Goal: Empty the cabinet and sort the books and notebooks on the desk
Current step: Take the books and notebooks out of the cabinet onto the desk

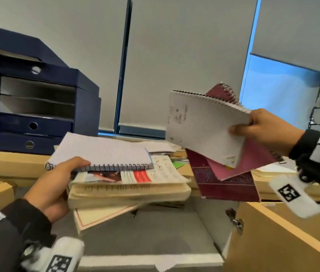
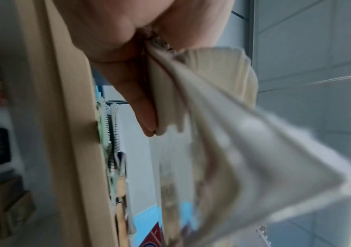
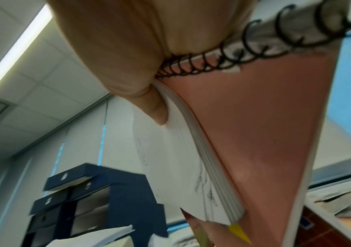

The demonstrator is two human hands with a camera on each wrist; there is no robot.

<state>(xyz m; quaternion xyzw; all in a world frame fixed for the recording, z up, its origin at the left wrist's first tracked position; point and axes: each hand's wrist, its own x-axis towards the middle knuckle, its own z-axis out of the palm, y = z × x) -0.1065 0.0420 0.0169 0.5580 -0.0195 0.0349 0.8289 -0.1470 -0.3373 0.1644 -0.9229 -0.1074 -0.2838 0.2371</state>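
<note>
- The left hand (image 1: 52, 185) grips a stack of books (image 1: 129, 190) from its left side, thumb on top of a grid-paper spiral notebook (image 1: 102, 152) that lies uppermost; the stack is held in the air in front of the worktop (image 1: 4, 163).
- The right hand (image 1: 265, 128) is clamped on a fan of notebooks: a white spiral notebook (image 1: 204, 126) in front, a pink one (image 1: 251, 160) behind it, and a dark red book (image 1: 227, 185) lowest.
- More books and papers lie on the worktop behind.
- A dark blue drawer unit (image 1: 33, 107) stands at the left.
</note>
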